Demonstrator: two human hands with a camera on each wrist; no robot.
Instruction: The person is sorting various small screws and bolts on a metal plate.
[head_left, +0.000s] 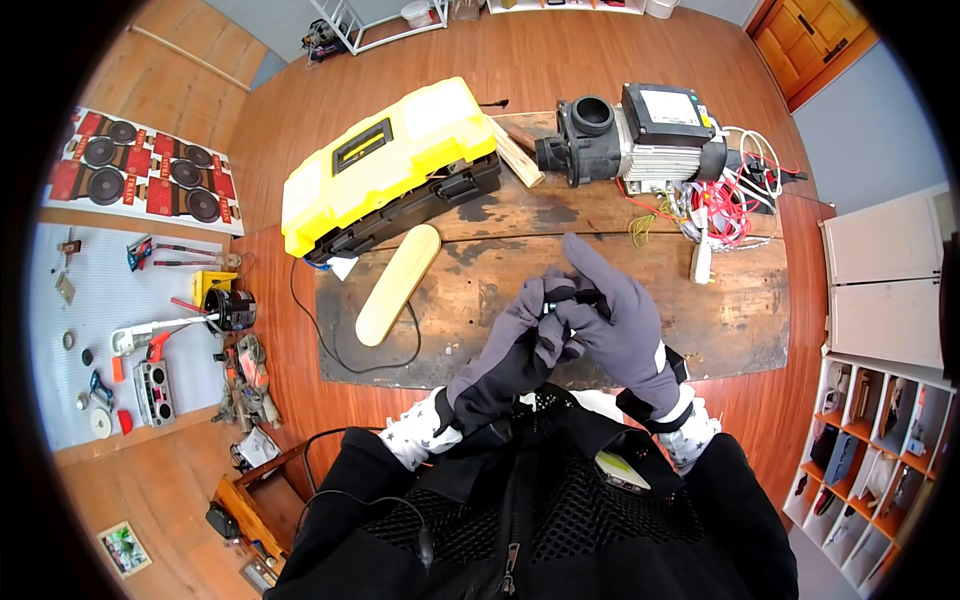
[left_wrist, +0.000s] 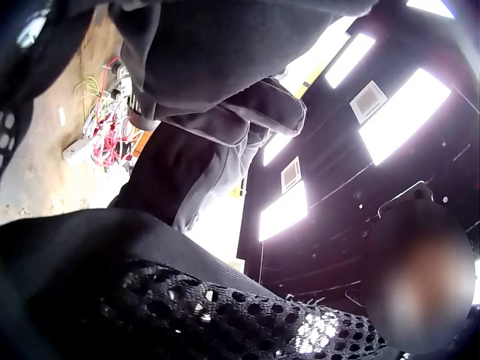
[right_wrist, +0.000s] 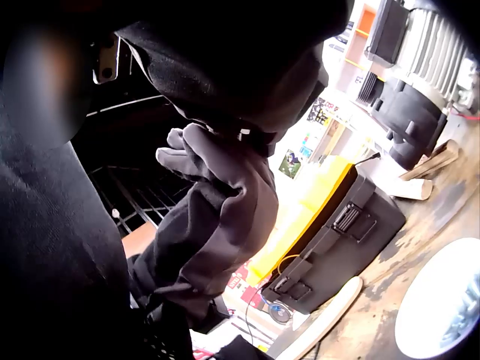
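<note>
Left hand (head_left: 513, 335): gloved, fingers bent in against the other glove.
Right hand (head_left: 625, 325): gloved, one finger straight out, the rest bent toward the left; the two touch, in the head view over the near part of the desk (head_left: 470, 275).
Pale fleck (head_left: 549, 308): on something dark between them; glove part or separate piece, cannot tell, nor whether either hand grips it.
Handling, as judged: close finger work; thick gloves dull touch, so pinch with fingertips, steady one hand, stay above wood.
Plank (head_left: 398, 285): left, lying beside toolbox (head_left: 430, 118).
Pump (head_left: 655, 155): far right, wires (head_left: 727, 205) alongside.
</note>
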